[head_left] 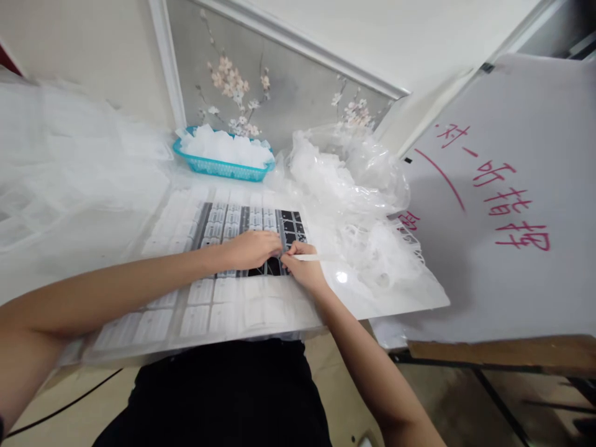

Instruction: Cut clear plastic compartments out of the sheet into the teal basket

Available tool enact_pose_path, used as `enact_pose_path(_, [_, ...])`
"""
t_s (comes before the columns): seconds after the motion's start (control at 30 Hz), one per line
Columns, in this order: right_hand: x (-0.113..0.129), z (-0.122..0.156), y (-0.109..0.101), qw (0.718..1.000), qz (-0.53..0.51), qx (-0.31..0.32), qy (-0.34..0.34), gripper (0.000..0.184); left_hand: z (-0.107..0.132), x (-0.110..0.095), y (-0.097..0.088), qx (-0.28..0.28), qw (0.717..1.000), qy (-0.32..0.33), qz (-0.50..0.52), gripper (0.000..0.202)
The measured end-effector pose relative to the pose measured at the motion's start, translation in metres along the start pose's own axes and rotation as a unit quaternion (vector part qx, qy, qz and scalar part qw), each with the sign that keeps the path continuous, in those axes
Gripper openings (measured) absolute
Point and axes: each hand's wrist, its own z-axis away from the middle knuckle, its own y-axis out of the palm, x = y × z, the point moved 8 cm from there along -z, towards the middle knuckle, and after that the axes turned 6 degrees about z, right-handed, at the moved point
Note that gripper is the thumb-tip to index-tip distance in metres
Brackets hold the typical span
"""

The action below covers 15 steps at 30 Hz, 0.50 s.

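Pinching a white strip (328, 257), my right hand (305, 264) sits beside my curled left hand (256, 249), whose hold is hidden, over the dark panel (290, 227) midcounter; the blue basket (223, 166) lines the counter's (421, 293) back edge, likely sparing elbow room.

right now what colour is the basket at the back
The basket is turquoise blue, head view.
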Motion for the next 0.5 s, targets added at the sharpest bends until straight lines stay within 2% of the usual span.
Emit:
enact_pose_path(0.03, [0.001,-0.001,0.001,1.000,0.002,0.004,-0.007,0.018,-0.001,0.009,-0.015,-0.076,0.993,-0.049,0.075,0.019])
enact_pose_path(0.07, [0.003,-0.002,0.002,1.000,0.005,0.004,-0.013,0.018,0.002,0.021,-0.030,-0.162,0.968,-0.094,0.169,0.019])
enact_pose_path(0.1, [0.004,-0.002,0.002,1.000,0.008,-0.001,-0.020,0.019,0.006,0.033,-0.043,-0.241,0.924,-0.126,0.270,0.019])
enact_pose_path(0.13, [0.006,-0.002,0.000,1.000,0.010,-0.012,-0.027,0.020,0.010,0.044,-0.054,-0.303,0.868,-0.144,0.366,0.017])
enact_pose_path(0.17, [0.008,-0.001,-0.001,0.999,0.012,-0.025,-0.035,0.021,0.012,0.052,-0.061,-0.343,0.813,-0.148,0.446,0.016])
enact_pose_path(0.2, [0.010,0.000,-0.003,0.998,0.011,-0.040,-0.043,0.022,0.013,0.057,-0.067,-0.362,0.770,-0.146,0.505,0.014])
enact_pose_path(0.23, [0.012,0.001,-0.005,0.997,0.006,-0.054,-0.048,0.023,0.013,0.060,-0.071,-0.366,0.742,-0.145,0.542,0.013])
enact_pose_path(0.27, [0.014,0.003,-0.006,0.997,-0.005,-0.062,-0.049,0.022,0.013,0.061,-0.074,-0.361,0.729,-0.148,0.562,0.011])
enact_pose_path(0.3, [0.016,0.003,-0.005,0.997,-0.022,-0.062,-0.046,0.021,0.012,0.061,-0.075,-0.344,0.731,-0.153,0.569,0.010])
enact_pose_path(0.37, [0.017,0.003,0.002,0.997,-0.064,-0.038,-0.026,0.018,0.008,0.055,-0.073,-0.288,0.771,-0.158,0.545,0.008])
enact_pose_path(0.43, [0.015,0.001,0.014,0.995,-0.098,0.005,0.000,0.017,0.006,0.045,-0.069,-0.221,0.844,-0.155,0.464,0.008])
enact_pose_path(0.5, [0.013,-0.001,0.026,0.993,-0.111,0.045,0.019,0.018,0.004,0.033,-0.064,-0.142,0.927,-0.138,0.318,0.012])
